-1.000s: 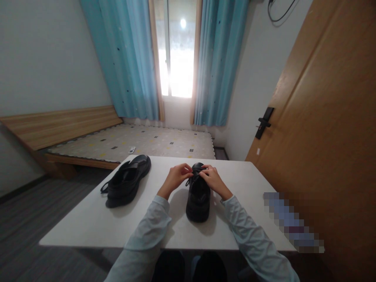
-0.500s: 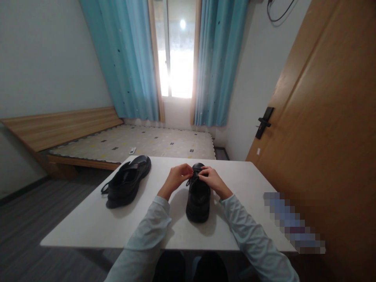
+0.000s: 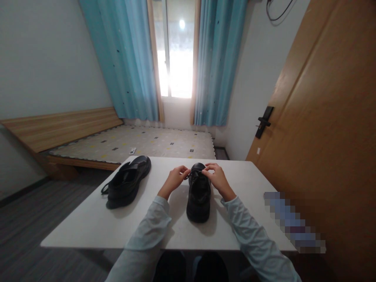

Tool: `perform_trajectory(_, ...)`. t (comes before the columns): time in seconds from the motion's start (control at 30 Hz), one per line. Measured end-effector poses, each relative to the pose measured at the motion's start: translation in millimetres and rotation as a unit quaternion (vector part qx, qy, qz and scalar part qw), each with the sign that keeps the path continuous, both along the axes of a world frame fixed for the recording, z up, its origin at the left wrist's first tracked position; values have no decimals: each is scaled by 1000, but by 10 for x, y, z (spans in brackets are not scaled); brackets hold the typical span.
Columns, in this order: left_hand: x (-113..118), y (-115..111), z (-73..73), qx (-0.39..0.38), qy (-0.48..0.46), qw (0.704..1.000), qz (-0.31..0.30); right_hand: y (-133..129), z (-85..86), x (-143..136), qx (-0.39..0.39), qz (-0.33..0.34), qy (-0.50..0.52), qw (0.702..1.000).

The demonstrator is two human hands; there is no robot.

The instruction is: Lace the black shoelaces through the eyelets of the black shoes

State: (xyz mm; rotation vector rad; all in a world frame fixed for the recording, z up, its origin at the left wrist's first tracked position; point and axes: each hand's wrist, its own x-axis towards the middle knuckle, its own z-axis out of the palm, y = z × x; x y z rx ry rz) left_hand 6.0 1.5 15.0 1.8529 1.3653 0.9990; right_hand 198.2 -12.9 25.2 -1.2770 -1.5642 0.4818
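Note:
A black shoe (image 3: 199, 203) stands on the white table (image 3: 141, 231) before me, its toe pointing away and its heel toward me. At the left side of its lacing, my left hand (image 3: 176, 177) pinches a dark shoelace (image 3: 188, 175). My right hand (image 3: 216, 175) is closed in a pinch at the right side of the lacing, on what looks like the other end of the lace. The lace is thin and partly hidden by the fingers. To the left lies a second black shoe (image 3: 125, 186), touched by neither hand, with a lace loop hanging at its side.
Beyond the table is a bed (image 3: 152, 141) with a patterned mattress and a small white object (image 3: 132, 150) on it. A wooden door (image 3: 317, 129) with a black handle stands at the right. Blue curtains (image 3: 129, 66) flank the window.
Both hands have moved apart, the left one leftward and the right one slightly to the right, away from the middle of the lacing. The shoes stay in place.

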Motion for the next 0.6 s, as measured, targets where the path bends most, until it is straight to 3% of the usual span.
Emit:
perform_trajectory(0.23,15,31,-54,-50,-74,994,-64,-14,142,212,27,-11,93,995)
perform_trajectory(0.43,49,-28,42,23,-69,996,-48,13,163,322,38,-27,150,988)
perform_trajectory(0.6,71,-72,61,32,-63,993,-95,-3,184,361,62,-19,191,980)
